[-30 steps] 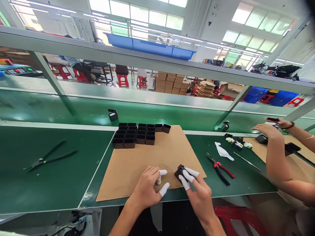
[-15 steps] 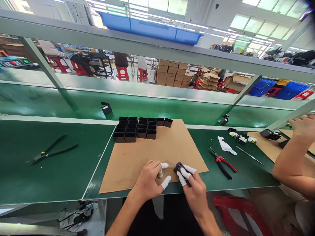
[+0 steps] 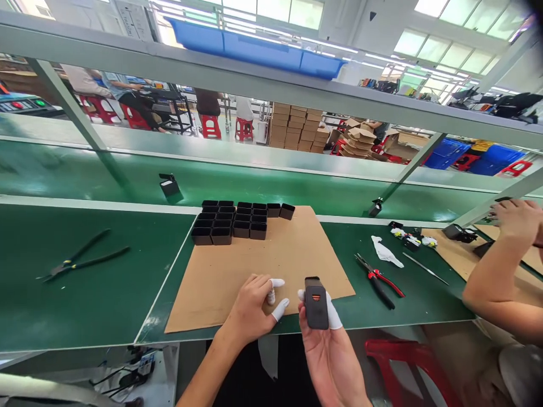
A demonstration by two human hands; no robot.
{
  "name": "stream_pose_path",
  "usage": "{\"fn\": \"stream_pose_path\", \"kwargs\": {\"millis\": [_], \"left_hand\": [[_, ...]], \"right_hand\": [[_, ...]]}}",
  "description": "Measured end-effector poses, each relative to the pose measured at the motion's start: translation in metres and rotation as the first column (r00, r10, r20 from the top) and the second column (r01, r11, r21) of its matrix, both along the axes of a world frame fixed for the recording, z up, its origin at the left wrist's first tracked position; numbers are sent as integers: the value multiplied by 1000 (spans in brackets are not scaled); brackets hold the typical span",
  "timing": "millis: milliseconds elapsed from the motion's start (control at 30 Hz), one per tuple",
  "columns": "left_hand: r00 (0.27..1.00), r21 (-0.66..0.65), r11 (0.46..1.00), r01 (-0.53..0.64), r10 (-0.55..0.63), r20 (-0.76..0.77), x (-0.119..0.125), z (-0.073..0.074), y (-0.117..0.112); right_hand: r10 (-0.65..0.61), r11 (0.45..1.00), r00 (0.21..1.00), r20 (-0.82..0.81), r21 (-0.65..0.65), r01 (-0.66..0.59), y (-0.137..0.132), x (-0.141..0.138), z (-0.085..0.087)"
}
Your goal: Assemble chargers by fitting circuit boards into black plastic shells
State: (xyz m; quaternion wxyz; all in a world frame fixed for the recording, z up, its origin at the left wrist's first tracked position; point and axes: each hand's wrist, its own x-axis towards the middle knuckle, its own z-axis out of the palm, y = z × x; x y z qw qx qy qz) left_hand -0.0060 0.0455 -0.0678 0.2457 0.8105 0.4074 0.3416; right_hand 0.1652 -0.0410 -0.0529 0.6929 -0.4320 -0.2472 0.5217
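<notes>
A small black plastic box (image 3: 317,314) with an orange-marked slot on its face is gripped between the white-capped fingertips of my right hand (image 3: 333,359), palm turned up. My left hand (image 3: 253,302) rests over the front edge of the cardboard sheet (image 3: 303,254), thumb and forefinger apart in white finger cots, with nothing between them. Its other fingers are curled and partly hidden. At the back of the cardboard stand several open-topped black boxes (image 3: 250,229) in close rows.
Black-handled pliers (image 3: 85,260) lie on the left; red-and-black pliers (image 3: 379,281), a white cloth (image 3: 386,252) and a thin metal tool (image 3: 425,268) lie on the right. A co-worker's arm (image 3: 496,277) reaches in at far right. A shelf beam (image 3: 271,85) crosses overhead.
My right hand has turned from palm down to palm up, lifting the black box off the cardboard and showing its slotted face. The left hand has hardly moved.
</notes>
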Motion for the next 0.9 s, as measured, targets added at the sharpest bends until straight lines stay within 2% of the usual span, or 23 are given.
{"fn": "stream_pose_path", "kwargs": {"millis": [100, 233, 333, 400, 433, 467, 500, 533, 567, 600, 633, 700, 733, 800, 900], "left_hand": [[1000, 1, 1000, 10, -10, -4, 0, 1, 0], [1000, 10, 1000, 15, -15, -1, -1, 1, 1], [1000, 11, 1000, 4, -4, 3, -1, 0, 1], [1000, 8, 1000, -5, 5, 5, -1, -1, 1], [1000, 5, 1000, -8, 7, 7, -1, -1, 1], [1000, 2, 1000, -10, 10, 8, -1, -2, 0], [1000, -2, 1000, -12, 12, 7, -1, -2, 0], [1000, -5, 1000, -14, 14, 6, -1, -2, 0], [1000, -7, 1000, -16, 16, 5, -1, -2, -1], [1000, -6, 1000, -17, 17, 3, -1, -2, -1], [1000, -5, 1000, -18, 18, 2, 0, -2, 0], [1000, 3, 1000, -18, 18, -2, 0, -3, 1], [1000, 8, 1000, -18, 18, -6, 0, -3, 1], [1000, 19, 1000, -16, 16, -16, 0, -3, 2], [1000, 29, 999, -14, 15, -23, 0, -4, 2]], "right_hand": [[63, 997, 994, -91, 50, -59, -5, -6, 6], [101, 994, 989, -107, 44, -97, -5, -9, 6], [45, 999, 999, -26, 7, -45, -2, -9, 14], [-77, 997, 988, 136, 18, 76, 3, -3, 23], [-185, 983, 951, 248, 61, 176, 6, 3, 27], [-319, 947, 876, 362, 144, 286, 10, 10, 29], [-453, 891, 764, 459, 262, 371, 14, 19, 28], [-561, 828, 631, 536, 388, 405, 18, 29, 25], [-617, 787, 506, 603, 493, 372, 23, 38, 18], [-619, 785, 403, 674, 554, 278, 27, 47, 9], [-580, 812, 317, 750, 563, 154, 30, 54, -1], [-452, 881, 173, 875, 468, -70, 36, 63, -20], [-397, 903, 120, 910, 411, -130, 37, 64, -26], [-341, 921, 90, 936, 352, -166, 38, 64, -29], [-375, 908, 179, 909, 399, -125, 33, 61, -16]]}}
